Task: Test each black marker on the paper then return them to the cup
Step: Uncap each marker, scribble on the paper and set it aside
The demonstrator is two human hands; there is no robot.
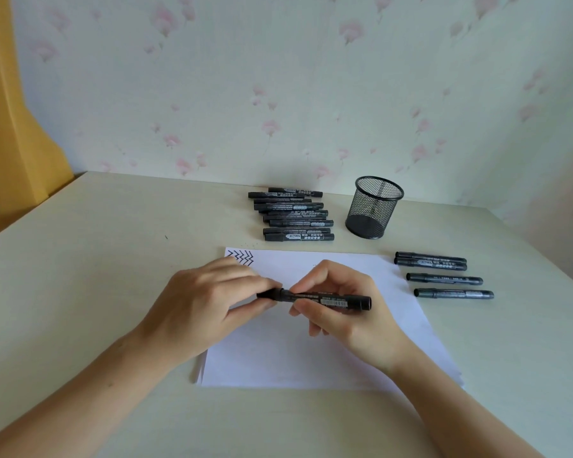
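Note:
Over the white paper (311, 358) I hold one black marker (325, 299) level. My left hand (205, 305) pinches its cap end, and my right hand (341, 309) grips the barrel. The cap sits on the marker. Several zigzag lines (241, 257) mark the paper's far left corner. A black mesh cup (374, 206) stands beyond the paper with nothing visible inside. Several black markers (293, 214) lie in a pile left of the cup. Several more markers (444, 276) lie right of the paper.
The pale table (96, 259) meets a flowered wall (278, 94) at the back. A yellow curtain (10, 127) hangs at the left. The table's right edge (543, 246) runs close to the loose markers.

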